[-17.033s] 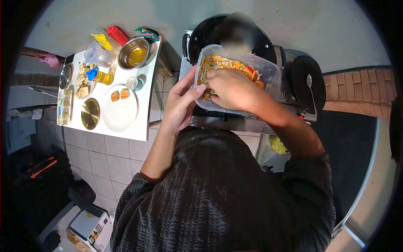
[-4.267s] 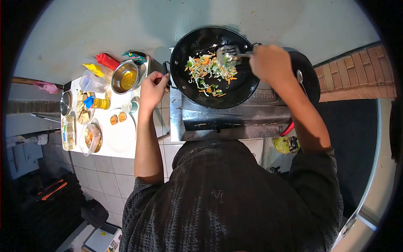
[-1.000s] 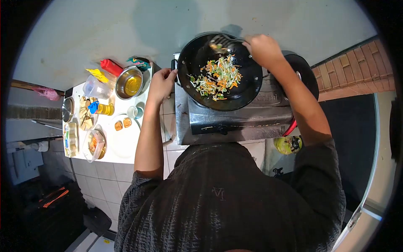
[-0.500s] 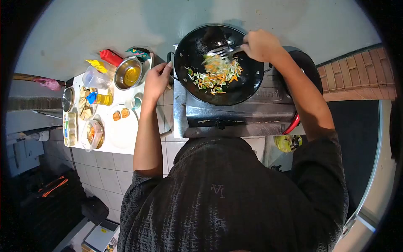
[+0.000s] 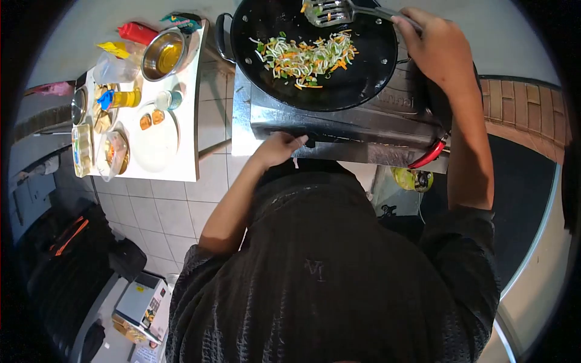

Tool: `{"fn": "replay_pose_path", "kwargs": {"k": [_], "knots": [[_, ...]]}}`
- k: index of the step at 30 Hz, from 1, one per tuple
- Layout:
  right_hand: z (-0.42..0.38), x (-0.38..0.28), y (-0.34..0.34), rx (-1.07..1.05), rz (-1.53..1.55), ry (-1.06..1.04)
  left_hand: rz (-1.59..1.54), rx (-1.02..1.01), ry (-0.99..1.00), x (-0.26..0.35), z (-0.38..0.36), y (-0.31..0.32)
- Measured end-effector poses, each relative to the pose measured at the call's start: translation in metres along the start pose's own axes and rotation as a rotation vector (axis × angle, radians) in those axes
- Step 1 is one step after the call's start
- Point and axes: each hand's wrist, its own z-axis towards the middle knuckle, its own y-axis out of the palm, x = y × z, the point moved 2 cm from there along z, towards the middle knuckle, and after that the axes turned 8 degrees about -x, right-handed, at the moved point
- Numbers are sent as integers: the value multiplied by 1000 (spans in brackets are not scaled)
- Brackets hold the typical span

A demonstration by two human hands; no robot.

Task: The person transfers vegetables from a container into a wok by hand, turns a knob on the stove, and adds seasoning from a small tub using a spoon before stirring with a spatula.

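Note:
A black wok point(image 5: 345, 91) sits on the gas stove point(image 5: 363, 130), its left loop handle free of any hand. Shredded vegetables point(image 5: 308, 57), white, orange and green, are spread across its inside. My right hand point(image 5: 439, 45) is closed around the handle of a metal slotted spatula point(image 5: 333, 13), whose head is over the far part of the wok with some food on it. At the stove's front panel, my left hand point(image 5: 279, 149) has its thumb and fingers at the dark stove knob point(image 5: 311, 143); the fingers are partly hidden.
On the left, a white table point(image 5: 187, 121) bears a metal bowl of yellow liquid point(image 5: 163, 55), a plate point(image 5: 158, 148) with two brown pieces, a blue-capped bottle point(image 5: 124, 98) and a plastic tub point(image 5: 113, 154). A red curved handle point(image 5: 428, 155) is at the stove's right front.
My left hand has left the wok handle and come down to the stove knob. My right hand has lifted the spatula off the vegetables toward the far rim. The view has shifted.

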Motion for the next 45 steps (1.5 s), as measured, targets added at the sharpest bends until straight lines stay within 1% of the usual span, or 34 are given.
{"fn": "replay_pose_path", "kwargs": {"k": [1, 4, 5, 6, 8, 10, 11, 13, 14, 15, 16, 17, 18, 19, 20, 21, 22, 23, 24, 25, 26, 27, 28, 30, 32, 34, 36, 37, 38, 40, 41, 42, 44, 45], "knots": [[2, -17, -21, -79, 73, 174, -68, 20, -10, -2, 5, 11], [-2, -11, -23, -48, 89, 129, -222, 41, -2, -4, 7, 27], [-3, -1, -19, -48, 88, 125, -304, 43, 15, -3, 7, 28], [-3, 9, -14, -51, 58, 96, -307, 46, 16, -2, 7, 28], [-5, 21, -10, -51, 30, 60, -415, 5, -38, -2, 4, 30], [-1, 20, -16, -130, -50, 165, -403, 20, -38, -2, 3, 31], [1, 22, -19, -123, -49, 163, -389, 27, -40, -2, 2, 30], [7, 21, -27, -112, -182, 74, -388, 19, -57, -6, 4, 31], [12, 18, -34, -102, -181, 74, -389, 6, -78, -8, 4, 29], [19, 6, -42, -201, -179, 165, -383, 15, -75, -7, 0, 23], [24, -4, -47, -300, -175, 256, -275, 25, -81, -7, -7, 14], [29, -9, -48, -287, -173, 259, -166, 36, -87, -9, -14, 2], [37, -12, -43, -420, -212, 179, -60, 47, 50, -14, -24, -20], [44, -14, -36, -554, -252, 99, -17, 65, 125, -13, -38, -45], [48, -14, -19, -619, -210, 96, -45, 152, 105, -25, -45, -68], [53, -11, 8, -685, -169, 93, 198, 314, 411, -56, -40, -94], [68, 25, 38, -781, -1, -182, -189, 397, 11, -27, -61, -112], [58, 11, 43, -588, 8, -100, -277, 525, 112, -28, -65, -132], [43, -8, 39, -397, 19, -20, -309, 659, 150, -6, -74, -144], [31, -13, 30, -389, 13, -21, -298, 677, 171, 10, -79, -158], [19, -16, 17, -128, 15, -59, -371, 667, 250, 18, -80, -170], [6, -22, 5, 129, 19, -95, -354, 682, 283, 27, -79, -180], [-3, -33, -2, 131, 16, -97, -337, 695, 318, 38, -77, -186], [-15, -51, -9, -177, 7, -5, -316, 724, 368, 64, -69, -187], [-21, -63, 8, -267, 43, 55, -294, 749, 420, 74, -61, -189], [-14, -59, 22, -223, 37, 47, -1, 876, 499, 78, -56, -190], [0, -54, 32, -136, -47, 62, 5, 879, 483, 82, -57, -190], [4, -57, 36, -115, 5, 74, 9, 852, 469, 83, -55, -190], [3, -59, 34, -112, 1, 82, 14, 825, 457, 84, -54, -191], [-2, -67, 23, -233, 54, 130, 43, 815, 435, 86, -54, -194], [-7, -65, 11, -259, -16, 122, 66, 811, 404, 85, -55, -195], [-8, -61, 12, -257, -18, 128, 70, 808, 408, 86, -54, -198], [-9, -51, 19, -163, -107, 201, 85, 777, 397, 87, -53, -202], [-6, -52, 24, -179, -87, 206, 84, 776, 405, 86, -52, -202]]}}
